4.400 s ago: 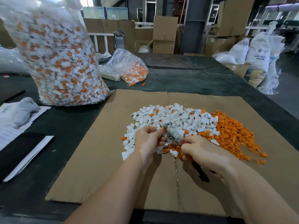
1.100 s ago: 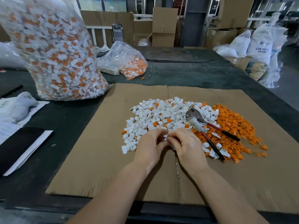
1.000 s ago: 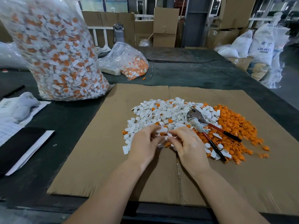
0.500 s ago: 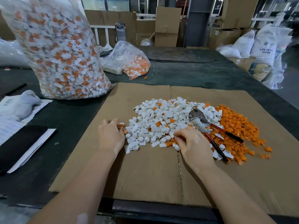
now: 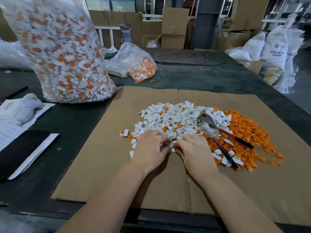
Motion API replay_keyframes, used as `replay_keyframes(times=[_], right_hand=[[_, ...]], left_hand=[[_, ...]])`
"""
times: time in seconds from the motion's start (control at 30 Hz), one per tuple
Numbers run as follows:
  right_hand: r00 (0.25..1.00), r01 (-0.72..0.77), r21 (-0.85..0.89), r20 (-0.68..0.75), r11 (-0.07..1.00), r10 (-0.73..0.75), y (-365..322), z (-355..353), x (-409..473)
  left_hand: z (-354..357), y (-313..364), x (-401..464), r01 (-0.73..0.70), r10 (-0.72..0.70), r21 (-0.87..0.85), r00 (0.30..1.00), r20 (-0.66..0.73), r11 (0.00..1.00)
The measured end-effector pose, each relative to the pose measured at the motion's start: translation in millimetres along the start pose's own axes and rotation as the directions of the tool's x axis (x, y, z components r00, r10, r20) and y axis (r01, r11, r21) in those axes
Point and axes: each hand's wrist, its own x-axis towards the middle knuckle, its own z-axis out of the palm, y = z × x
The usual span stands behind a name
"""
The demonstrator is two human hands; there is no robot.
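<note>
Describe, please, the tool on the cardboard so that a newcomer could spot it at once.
Find the brown cardboard sheet on the table. Where its white heap meets the orange heap lie pliers. They alone are metal, with two red-and-black handles.

We see soft, even indoor light; faint shadows lie under our left hand and right hand; the edges bend and smear.

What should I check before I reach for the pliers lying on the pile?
1. Pliers within reach, just right of the right hand: ok.
2. Handles lying on top of the pieces: ok.
3. Right hand free: not ok; it and the left hand pinch a white piece.
4. That piece's state: cannot tell; the fingers hide it.
5. White pile and orange pile on the cardboard: ok.
</note>
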Motion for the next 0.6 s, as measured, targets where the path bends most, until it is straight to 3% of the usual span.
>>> replay_keyframes(times=[0.1, 0.27, 0.47, 0.6], right_hand=[[0.999, -0.023, 0.0, -0.045, 1.0, 0.023, 0.7, 1.9, -3.1], [0.988, -0.074, 0.058, -0.132, 0.996, 0.081, 2.5, 6.3, -6.6], [0.945, -0.092, 0.228, -0.286, 0.969, 0.157, 6.4, 4.9, -8.7], [0.941, -0.099, 0.292, -0.283, 0.951, 0.185, 7.5, 5.2, -10.3]], left_hand=[[6.9, 3.4, 2.8, 0.017, -0.018, 0.091, 1.0, 0.014, 0.996], [12.8, 11.2, 5.7, 0.027, -0.024, 0.053, 0.998, -0.053, 0.998], [20.9, 31.4, -0.6, 0.049, -0.099, -0.338, 0.986, -0.134, 0.94], [21.4, 31.1, -0.8, 0.104, -0.152, -0.42, 0.985, -0.083, 0.901]])
